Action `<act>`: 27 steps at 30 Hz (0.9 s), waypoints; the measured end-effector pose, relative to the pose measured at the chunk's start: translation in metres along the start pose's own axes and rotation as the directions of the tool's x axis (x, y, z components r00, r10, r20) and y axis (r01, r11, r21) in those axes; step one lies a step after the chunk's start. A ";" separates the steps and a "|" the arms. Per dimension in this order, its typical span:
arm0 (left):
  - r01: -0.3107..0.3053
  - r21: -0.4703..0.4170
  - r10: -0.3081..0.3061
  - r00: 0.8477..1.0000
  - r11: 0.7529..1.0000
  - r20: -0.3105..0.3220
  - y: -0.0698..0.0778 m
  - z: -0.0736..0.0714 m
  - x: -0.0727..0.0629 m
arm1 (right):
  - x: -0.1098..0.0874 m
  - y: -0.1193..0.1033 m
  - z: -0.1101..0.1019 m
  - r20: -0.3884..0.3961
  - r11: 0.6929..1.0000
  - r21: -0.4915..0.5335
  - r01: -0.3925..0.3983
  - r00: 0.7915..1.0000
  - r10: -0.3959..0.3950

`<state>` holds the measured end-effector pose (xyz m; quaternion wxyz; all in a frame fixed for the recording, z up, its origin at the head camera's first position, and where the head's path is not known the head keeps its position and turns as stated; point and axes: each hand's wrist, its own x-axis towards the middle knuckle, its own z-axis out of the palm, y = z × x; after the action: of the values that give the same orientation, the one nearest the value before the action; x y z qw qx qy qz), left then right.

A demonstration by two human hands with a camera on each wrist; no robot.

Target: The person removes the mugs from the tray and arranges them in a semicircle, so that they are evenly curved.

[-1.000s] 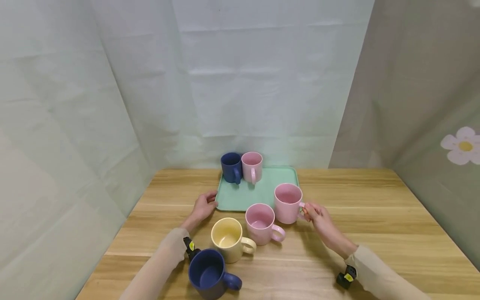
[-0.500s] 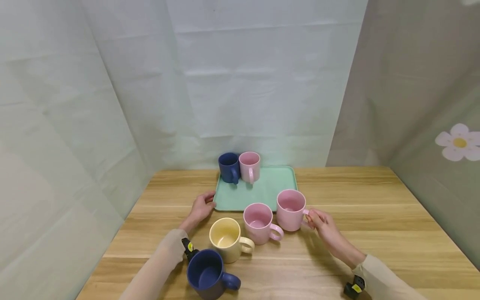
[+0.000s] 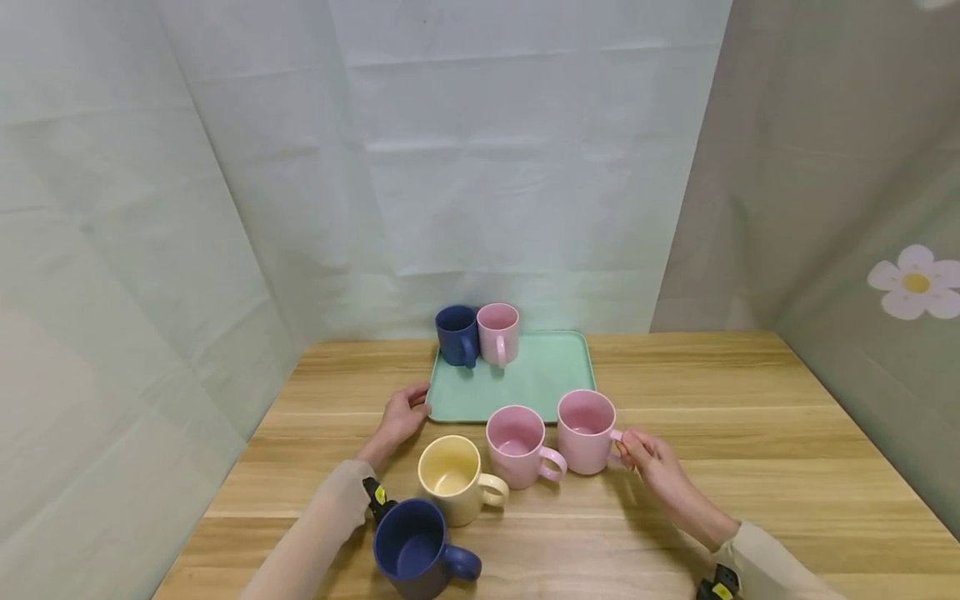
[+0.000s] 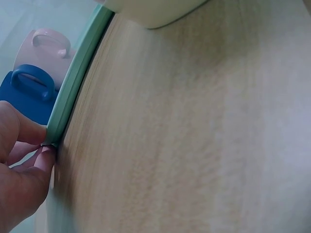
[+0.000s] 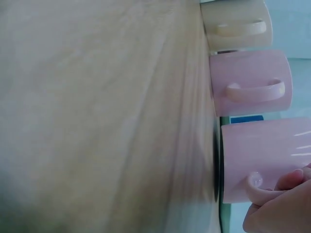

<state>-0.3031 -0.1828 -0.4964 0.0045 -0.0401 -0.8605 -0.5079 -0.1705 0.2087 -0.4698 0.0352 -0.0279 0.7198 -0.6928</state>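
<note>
My right hand (image 3: 660, 471) pinches the handle of a pink mug (image 3: 585, 433), which stands upright close over the table at the tray's front right corner. In the right wrist view, curled fingers (image 5: 291, 180) grip that handle. With thumb and fingertips, my left hand (image 3: 401, 415) pinches the front left corner of the green tray (image 3: 551, 379); the left wrist view shows this hold on the tray's rim (image 4: 73, 82). At the tray's back left stand a blue mug (image 3: 456, 335) and a second pink mug (image 3: 497, 333), side by side.
In front of the tray, a third pink mug (image 3: 514, 450), a yellow mug (image 3: 450, 482) and a blue mug (image 3: 411, 546) form a diagonal row towards the near left, handles to the right. Pale cloth (image 3: 487, 167) hangs behind the wooden table (image 3: 750, 417).
My right hand has drawn the pink mug towards me and slightly right, from over the tray's front right corner. The left hand keeps its hold on the tray.
</note>
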 end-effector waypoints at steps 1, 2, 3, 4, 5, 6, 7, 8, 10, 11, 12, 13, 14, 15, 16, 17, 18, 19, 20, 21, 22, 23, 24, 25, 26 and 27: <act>0.002 0.001 -0.002 1.000 1.000 0.001 0.000 0.000 0.000 | 0.000 0.000 0.000 -0.008 1.000 -0.004 -0.012 1.000 0.012; 0.003 0.002 -0.003 1.000 1.000 0.003 0.000 0.000 0.000 | 0.000 0.000 -0.001 -0.016 1.000 -0.010 -0.026 1.000 0.026; 0.003 0.000 -0.003 1.000 1.000 0.004 0.000 0.000 0.000 | 0.000 0.001 -0.001 -0.025 0.999 -0.022 -0.030 0.999 0.029; 0.004 -0.005 -0.004 1.000 1.000 0.002 0.000 0.000 0.000 | 0.000 0.001 -0.001 -0.030 0.999 -0.031 -0.040 0.999 0.039; 0.005 -0.006 -0.005 1.000 1.000 0.000 0.000 0.000 0.000 | -0.001 0.001 -0.002 -0.032 0.999 -0.038 -0.036 0.999 0.035; 0.003 -0.008 -0.003 1.000 1.000 0.000 0.001 0.000 0.000 | -0.001 0.002 -0.002 -0.027 0.999 -0.041 -0.026 0.999 0.025; 0.005 -0.011 -0.005 1.000 1.000 -0.002 0.001 0.000 0.000 | -0.001 0.002 -0.002 -0.021 0.999 -0.039 -0.015 1.000 0.014; 0.002 -0.011 -0.002 1.000 1.000 -0.002 0.001 0.000 0.000 | -0.001 0.003 -0.003 -0.012 0.999 -0.037 -0.002 1.000 0.002; -0.002 -0.007 0.002 1.000 1.000 -0.003 0.001 0.000 0.000 | -0.001 0.003 -0.004 0.007 0.999 -0.035 0.005 1.000 -0.005; -0.003 -0.006 0.003 1.000 1.000 -0.002 0.001 0.000 0.000 | -0.001 0.003 -0.004 0.016 0.999 -0.034 0.001 1.000 -0.001; -0.001 -0.007 0.001 1.000 1.000 -0.001 0.002 0.000 0.000 | -0.001 0.003 -0.005 0.029 0.999 -0.035 -0.002 1.000 0.003; 0.000 -0.006 0.000 1.000 1.000 0.000 0.002 0.000 0.000 | -0.001 0.003 -0.005 0.043 0.999 -0.035 -0.009 0.999 0.010; -0.003 -0.003 0.003 1.000 1.000 0.002 0.002 -0.001 0.000 | -0.001 0.002 -0.006 0.062 0.999 -0.043 -0.017 0.998 0.019; -0.005 0.001 0.005 1.000 1.000 0.002 0.002 -0.001 0.000 | -0.001 0.001 -0.007 0.086 0.998 -0.054 -0.015 0.996 0.020; -0.001 -0.003 0.001 1.000 1.000 0.000 0.002 -0.001 0.000 | 0.000 0.001 -0.007 0.118 0.998 -0.066 -0.007 0.993 0.014; -0.001 -0.003 0.001 1.000 1.000 -0.002 0.002 -0.001 0.000 | 0.002 0.000 -0.008 0.152 0.997 -0.077 0.010 0.988 0.002; 0.000 -0.004 0.000 1.000 1.000 -0.004 0.002 -0.001 0.000 | 0.003 -0.001 -0.010 0.190 0.996 -0.086 0.022 0.982 -0.006; -0.002 -0.002 0.002 1.000 1.000 -0.005 0.002 -0.001 0.000 | 0.004 -0.003 -0.011 0.224 0.996 -0.089 0.031 0.975 -0.010; -0.002 -0.003 0.002 1.000 1.000 -0.007 0.003 -0.001 0.000 | 0.006 -0.004 -0.013 0.260 0.995 -0.091 0.039 0.965 -0.014; -0.002 -0.002 0.002 1.000 1.000 -0.007 0.003 -0.001 0.001 | 0.007 -0.005 -0.014 0.288 0.995 -0.092 0.045 0.957 -0.017; 0.001 -0.003 -0.001 1.000 1.000 -0.007 0.002 -0.001 0.001 | 0.008 -0.006 -0.015 0.311 0.995 -0.088 0.040 0.950 -0.011; 0.004 -0.002 -0.004 1.000 1.000 -0.006 0.003 -0.001 0.000 | 0.008 -0.006 -0.017 0.328 0.996 -0.084 0.030 0.945 -0.001; 0.008 -0.002 -0.008 1.000 1.000 -0.005 0.003 -0.001 0.000 | 0.009 -0.007 -0.018 0.339 0.997 -0.081 0.017 0.941 0.011; 0.009 0.001 -0.009 1.000 1.000 -0.003 0.003 -0.001 0.000 | 0.009 -0.007 -0.019 0.350 0.997 -0.078 0.008 0.937 0.020; 0.009 0.004 -0.009 1.000 1.000 0.000 0.002 -0.001 0.000 | 0.009 -0.008 -0.019 0.352 0.997 -0.079 -0.007 0.935 0.034; 0.013 0.005 -0.013 1.000 1.000 0.002 0.002 -0.001 0.000 | 0.009 -0.008 -0.019 0.349 0.996 -0.082 -0.022 0.936 0.049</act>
<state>-0.3029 -0.1825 -0.4939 0.0006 -0.0349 -0.8619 -0.5059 -0.1813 0.2267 -0.4610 0.1744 -0.1394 0.7284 -0.6478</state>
